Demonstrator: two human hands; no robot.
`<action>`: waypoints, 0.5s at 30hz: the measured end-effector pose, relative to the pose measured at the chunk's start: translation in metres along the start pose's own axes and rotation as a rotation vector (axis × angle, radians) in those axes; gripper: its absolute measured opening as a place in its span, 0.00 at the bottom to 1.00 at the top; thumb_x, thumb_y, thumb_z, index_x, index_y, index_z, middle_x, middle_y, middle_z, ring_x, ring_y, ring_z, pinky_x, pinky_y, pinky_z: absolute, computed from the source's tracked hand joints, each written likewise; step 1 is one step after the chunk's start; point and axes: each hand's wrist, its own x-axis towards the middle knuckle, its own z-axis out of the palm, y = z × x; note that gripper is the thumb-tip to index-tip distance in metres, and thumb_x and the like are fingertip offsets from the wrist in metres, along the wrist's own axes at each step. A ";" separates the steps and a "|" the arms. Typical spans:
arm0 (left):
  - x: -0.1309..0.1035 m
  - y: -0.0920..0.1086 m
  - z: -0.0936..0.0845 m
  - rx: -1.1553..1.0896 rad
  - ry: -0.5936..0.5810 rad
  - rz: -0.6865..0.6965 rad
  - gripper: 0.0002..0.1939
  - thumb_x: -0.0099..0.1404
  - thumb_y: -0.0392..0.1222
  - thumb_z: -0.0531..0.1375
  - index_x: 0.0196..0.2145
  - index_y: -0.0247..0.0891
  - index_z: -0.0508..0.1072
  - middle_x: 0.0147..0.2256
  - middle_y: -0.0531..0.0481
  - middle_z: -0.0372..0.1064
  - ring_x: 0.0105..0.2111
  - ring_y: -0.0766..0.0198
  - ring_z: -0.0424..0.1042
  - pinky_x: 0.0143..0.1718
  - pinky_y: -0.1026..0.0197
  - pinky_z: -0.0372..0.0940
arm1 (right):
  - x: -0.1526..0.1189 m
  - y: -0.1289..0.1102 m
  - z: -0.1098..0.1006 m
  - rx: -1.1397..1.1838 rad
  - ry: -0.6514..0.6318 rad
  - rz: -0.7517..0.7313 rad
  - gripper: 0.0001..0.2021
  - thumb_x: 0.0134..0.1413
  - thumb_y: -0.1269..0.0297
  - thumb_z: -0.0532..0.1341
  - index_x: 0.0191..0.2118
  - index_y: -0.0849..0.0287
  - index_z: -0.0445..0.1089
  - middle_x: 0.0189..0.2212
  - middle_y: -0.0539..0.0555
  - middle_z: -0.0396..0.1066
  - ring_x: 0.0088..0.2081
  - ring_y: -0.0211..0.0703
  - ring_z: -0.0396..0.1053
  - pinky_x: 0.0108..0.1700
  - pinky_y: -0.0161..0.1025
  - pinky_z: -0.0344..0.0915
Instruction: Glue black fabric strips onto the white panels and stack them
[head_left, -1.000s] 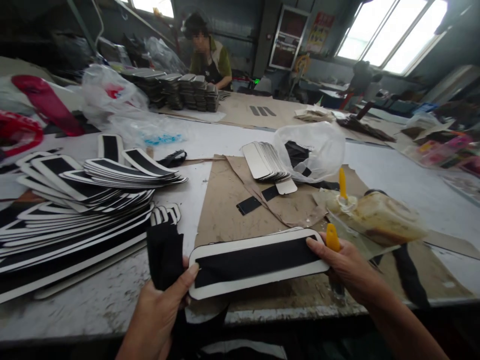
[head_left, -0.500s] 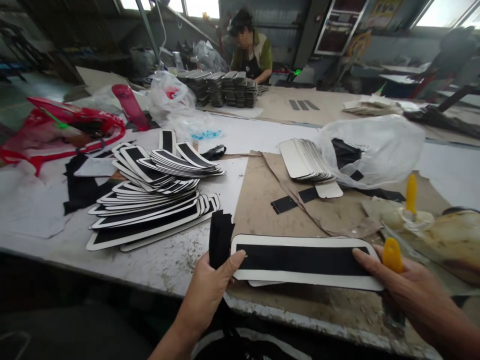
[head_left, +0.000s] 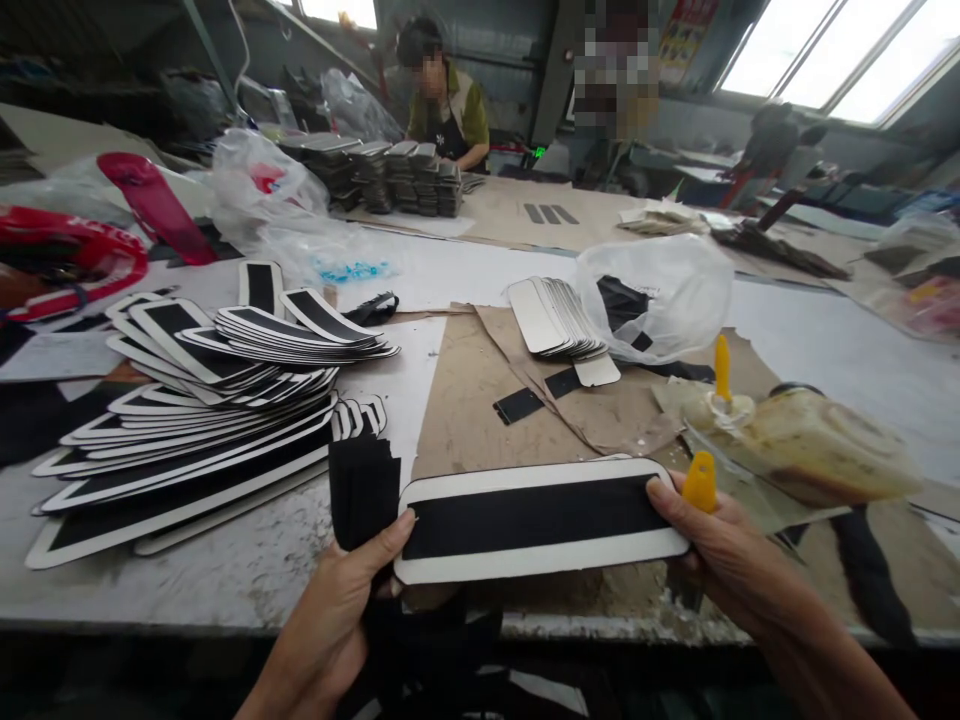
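My left hand (head_left: 341, 590) is closed on the left end of a long white panel (head_left: 540, 570) with rounded corners and a black strip along its middle. The same hand has a bundle of black strips (head_left: 365, 488) standing up between thumb and fingers. At the panel's other end, my right hand (head_left: 720, 540) grips it with the thumb on top. A yellow-handled tool (head_left: 700, 482) is also in that hand; its lower end is mostly hidden. Left of my hands lies a fanned pile of similar panels (head_left: 225, 440) with black strips.
Plain white panels (head_left: 551, 315) lie stacked on brown paper (head_left: 465, 420), near a clear plastic bag (head_left: 690, 300). A stained glue container (head_left: 832, 445) with another yellow handle (head_left: 722, 367) stands at right. Across the table a co-worker (head_left: 450, 105) works behind stacked pieces (head_left: 375, 180).
The view has turned right, so the table's things appear further left. Both hands still hold the panel, which now tilts up at its right end. The black bundle shows more broadly.
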 end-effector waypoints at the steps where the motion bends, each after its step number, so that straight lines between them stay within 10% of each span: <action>1: -0.001 0.001 0.001 -0.033 -0.005 -0.084 0.17 0.41 0.41 0.71 0.29 0.33 0.74 0.20 0.49 0.70 0.17 0.61 0.67 0.17 0.62 0.65 | -0.002 0.000 0.001 0.071 -0.015 0.010 0.22 0.45 0.43 0.62 0.29 0.58 0.59 0.18 0.43 0.49 0.17 0.29 0.43 0.16 0.29 0.45; 5: -0.004 0.001 0.004 -0.092 0.003 -0.214 0.14 0.41 0.39 0.70 0.27 0.33 0.74 0.18 0.48 0.68 0.14 0.62 0.65 0.15 0.62 0.64 | -0.005 0.003 0.003 0.196 -0.036 0.059 0.21 0.45 0.45 0.63 0.31 0.58 0.60 0.18 0.42 0.48 0.17 0.28 0.42 0.16 0.28 0.44; 15: 0.006 -0.003 -0.001 0.180 0.199 0.187 0.17 0.44 0.45 0.70 0.31 0.35 0.74 0.20 0.54 0.68 0.18 0.65 0.65 0.17 0.67 0.63 | 0.005 0.011 0.001 -0.140 -0.022 -0.072 0.24 0.53 0.40 0.53 0.24 0.58 0.57 0.15 0.44 0.52 0.16 0.31 0.51 0.17 0.30 0.48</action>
